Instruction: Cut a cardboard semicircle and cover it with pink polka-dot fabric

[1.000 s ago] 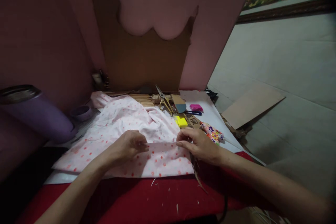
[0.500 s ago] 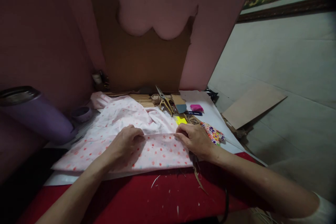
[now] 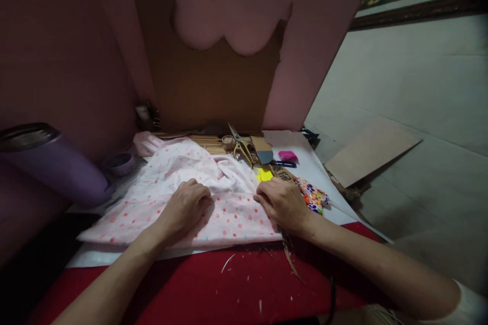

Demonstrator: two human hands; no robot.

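Both hands are laid palm-down on a pink dotted cloth (image 3: pixel 179 183), the left hand (image 3: pixel 185 205) with its fingers curled and pressed onto a folded edge of the fabric, the right hand (image 3: pixel 281 202) flattened against the same fold near the cloth's right border; whether the fabric is pinched under the fingertips cannot be told. Behind everything, a large pink panel (image 3: pixel 244 5) with a scalloped lower edge is seen against brown board. A purple cylinder (image 3: pixel 53 165) is lying at the left, near the cloth's left edge. The cloth itself is spread over white sheeting (image 3: pixel 316 167) on the bench, with its far part bunched into folds and its near part doubled over flat. A red covering (image 3: pixel 213 289) is seen along the near side of the bench, strewn with small pale scraps. A flat piece of cardboard (image 3: pixel 371 150) is resting on the floor at the right, well apart from the hands. A small purple cup (image 3: pixel 119 162) is set just beside the cylinder. Yellow-handled scissors (image 3: pixel 241 146) are lying beyond the cloth, near a yellow block (image 3: pixel 264 174) which is partly hidden by the right hand. A scrap of flowered fabric (image 3: pixel 313 197) is lying just beside the right hand, and a small magenta object (image 3: pixel 287 156) is placed further back.
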